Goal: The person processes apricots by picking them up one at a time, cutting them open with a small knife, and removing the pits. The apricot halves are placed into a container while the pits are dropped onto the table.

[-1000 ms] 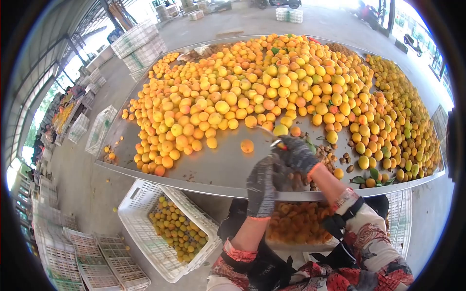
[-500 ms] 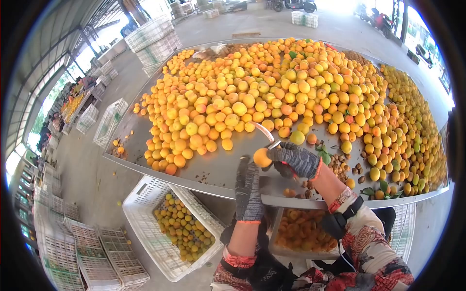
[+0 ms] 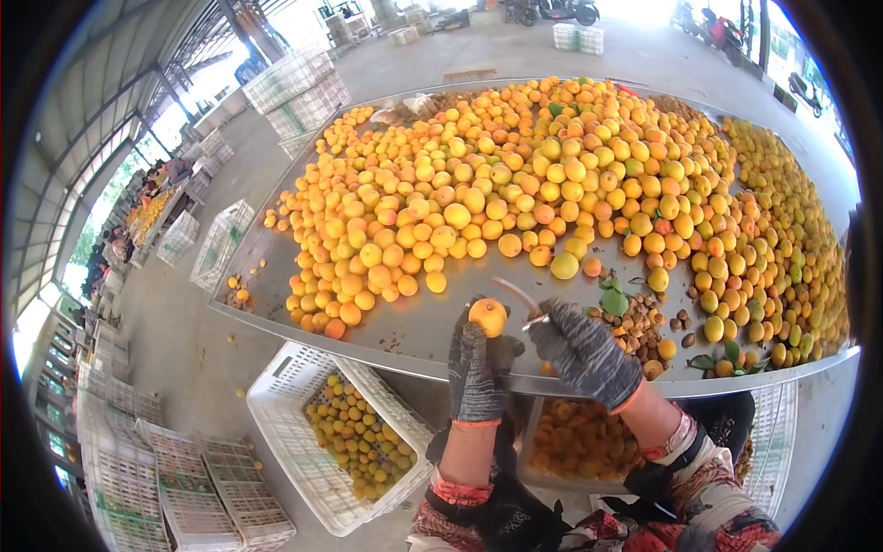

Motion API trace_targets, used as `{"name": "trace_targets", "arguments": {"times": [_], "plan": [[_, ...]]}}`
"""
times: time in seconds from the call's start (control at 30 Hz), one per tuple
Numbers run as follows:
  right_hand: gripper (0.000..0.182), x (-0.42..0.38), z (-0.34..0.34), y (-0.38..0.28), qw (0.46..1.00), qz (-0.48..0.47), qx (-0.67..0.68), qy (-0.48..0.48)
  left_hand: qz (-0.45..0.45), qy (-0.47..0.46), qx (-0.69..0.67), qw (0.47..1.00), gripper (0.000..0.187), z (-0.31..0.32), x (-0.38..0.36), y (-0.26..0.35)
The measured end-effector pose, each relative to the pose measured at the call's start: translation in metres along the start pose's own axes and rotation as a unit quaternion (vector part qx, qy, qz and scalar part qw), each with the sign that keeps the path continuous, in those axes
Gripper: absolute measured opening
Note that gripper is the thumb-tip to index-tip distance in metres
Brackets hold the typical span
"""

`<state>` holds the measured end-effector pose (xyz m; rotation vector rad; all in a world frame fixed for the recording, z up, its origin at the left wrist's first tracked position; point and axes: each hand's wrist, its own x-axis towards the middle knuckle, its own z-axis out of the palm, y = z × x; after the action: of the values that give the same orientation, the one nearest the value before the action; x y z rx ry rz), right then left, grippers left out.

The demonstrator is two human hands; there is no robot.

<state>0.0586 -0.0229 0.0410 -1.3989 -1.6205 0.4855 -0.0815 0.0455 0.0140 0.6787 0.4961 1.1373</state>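
My left hand [image 3: 475, 368], in a dark grey knit glove, grips a single apricot [image 3: 487, 316] above the near edge of the metal table [image 3: 418, 317]. To its right, my right hand [image 3: 589, 354], gloved the same way, is closed around a small curved knife [image 3: 521, 296]. Its blade points up and left, apart from the fruit. A broad heap of apricots [image 3: 460, 193] covers the table beyond both hands. Beside my right hand lie loose brown pits [image 3: 635, 324] and a green leaf [image 3: 613, 301].
Below the table at left stands a white crate [image 3: 276, 391] with greenish fruit. Under the near edge, another container holds orange pieces [image 3: 584, 437]. Stacked crates [image 3: 299, 92] rise behind the table's left corner; more crates [image 3: 221, 488] line the lower left floor.
The apricot has passed from beside the knife in my right hand into my left hand's fingers. My right hand has drawn back slightly down and right with the knife.
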Motion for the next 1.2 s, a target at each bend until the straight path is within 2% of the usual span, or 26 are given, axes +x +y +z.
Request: {"name": "trace_targets", "arguments": {"times": [0.07, 0.1, 0.17, 0.23, 0.3, 0.33, 0.37, 0.4, 0.47, 0.53, 0.57, 0.6, 0.63, 0.7, 0.73, 0.77, 0.8, 0.83, 0.9, 0.97, 1.03, 1.1, 1.13, 1.17, 1.2], "plan": [[0.026, -0.003, 0.007, -0.015, 0.999, 0.008, 0.015, 0.041, -0.014, 0.008, -0.001, 1.000, 0.050, 0.001, 0.000, 0.000], [0.029, 0.000, 0.008, -0.028, 0.997, 0.044, -0.042, 0.049, -0.018, -0.005, 0.004, 1.000, 0.050, 0.001, -0.001, 0.001], [0.030, -0.002, 0.013, -0.024, 0.995, 0.033, -0.070, 0.057, -0.023, -0.019, 0.009, 1.000, 0.049, 0.000, -0.001, 0.001], [0.031, -0.004, 0.016, -0.024, 0.993, 0.022, -0.099, 0.063, -0.033, 0.012, 0.003, 0.999, 0.048, 0.000, 0.000, -0.002], [0.032, -0.004, 0.016, -0.026, 0.976, -0.102, -0.170, 0.088, -0.009, 0.016, 0.026, 0.999, 0.047, 0.007, -0.003, -0.002], [0.032, -0.004, 0.015, -0.028, 0.976, -0.101, -0.172, 0.089, 0.016, 0.019, 0.049, 0.998, 0.045, 0.011, -0.004, -0.001], [0.033, -0.003, 0.014, -0.031, 0.997, -0.020, -0.044, 0.065, 0.016, 0.018, 0.048, 0.999, 0.045, 0.012, -0.005, 0.000], [0.033, -0.002, 0.013, -0.032, 0.994, 0.063, 0.085, 0.039, 0.017, 0.022, 0.063, 0.998, 0.043, 0.013, -0.006, 0.000], [0.032, -0.004, 0.006, -0.031, 0.995, 0.066, 0.076, 0.013, 0.017, 0.026, 0.078, 0.996, 0.042, 0.013, -0.008, 0.000], [0.032, -0.007, -0.002, -0.018, 0.995, 0.067, 0.066, -0.014, 0.008, -0.010, 0.083, 0.996, 0.041, 0.010, -0.009, 0.002], [0.031, -0.009, -0.004, 0.000, 0.997, -0.074, -0.031, -0.005, 0.007, -0.011, 0.082, 0.997, 0.041, 0.009, -0.010, 0.004], [0.031, -0.009, -0.006, 0.009, 0.969, -0.214, -0.126, 0.004, -0.018, -0.036, 0.102, 0.994, 0.041, 0.007, -0.011, 0.007], [0.031, -0.006, -0.010, 0.007, 0.968, -0.215, -0.127, 0.005, -0.042, -0.062, 0.122, 0.990, 0.041, 0.008, -0.011, 0.010], [0.033, -0.004, -0.020, -0.001, 0.903, -0.294, -0.312, -0.034, -0.055, -0.051, 0.127, 0.989, 0.041, 0.012, -0.013, 0.011], [0.033, -0.004, -0.017, -0.007, 0.903, -0.293, -0.313, -0.033, -0.069, -0.041, 0.132, 0.988, 0.041, 0.014, -0.014, 0.011], [0.033, -0.004, -0.009, -0.016, 0.962, -0.182, -0.205, -0.007, -0.069, -0.042, 0.132, 0.988, 0.041, 0.017, -0.013, 0.007], [0.033, -0.005, -0.002, -0.022, 0.994, -0.065, -0.091, 0.018, -0.058, -0.018, 0.109, 0.992, 0.042, 0.022, -0.013, 0.001], [0.033, -0.008, 0.005, -0.024, 0.994, -0.064, -0.092, 0.018, -0.048, 0.008, 0.084, 0.995, 0.042, 0.024, -0.013, -0.002], [0.034, -0.014, 0.019, -0.021, 0.996, 0.077, 0.000, 0.054, -0.072, -0.012, 0.048, 0.996, 0.043, 0.023, -0.010, -0.002], [0.034, -0.021, 0.027, -0.007, 0.995, 0.062, -0.012, 0.072, -0.101, -0.033, 0.012, 0.994, 0.043, 0.021, -0.009, -0.005], [0.034, -0.022, 0.024, -0.004, 0.995, 0.040, -0.025, 0.089, -0.097, -0.003, 0.024, 0.995, 0.042, 0.020, -0.007, -0.006], [0.037, -0.021, 0.012, -0.008, 0.964, 0.090, 0.246, 0.045, -0.109, -0.024, 0.072, 0.991, 0.041, 0.015, -0.007, 0.004], [0.037, -0.022, 0.007, 0.000, 0.964, 0.089, 0.245, 0.045, -0.119, -0.044, 0.120, 0.985, 0.040, 0.014, -0.007, 0.007], [0.039, -0.024, 0.002, 0.011, 0.975, 0.042, 0.217, 0.000, -0.119, -0.044, 0.119, 0.985, 0.040, 0.014, -0.007, 0.008], [0.040, -0.024, -0.001, 0.017, 0.981, -0.004, 0.188, -0.045, -0.081, -0.035, 0.151, 0.985, 0.039, 0.016, -0.006, 0.009]]}}
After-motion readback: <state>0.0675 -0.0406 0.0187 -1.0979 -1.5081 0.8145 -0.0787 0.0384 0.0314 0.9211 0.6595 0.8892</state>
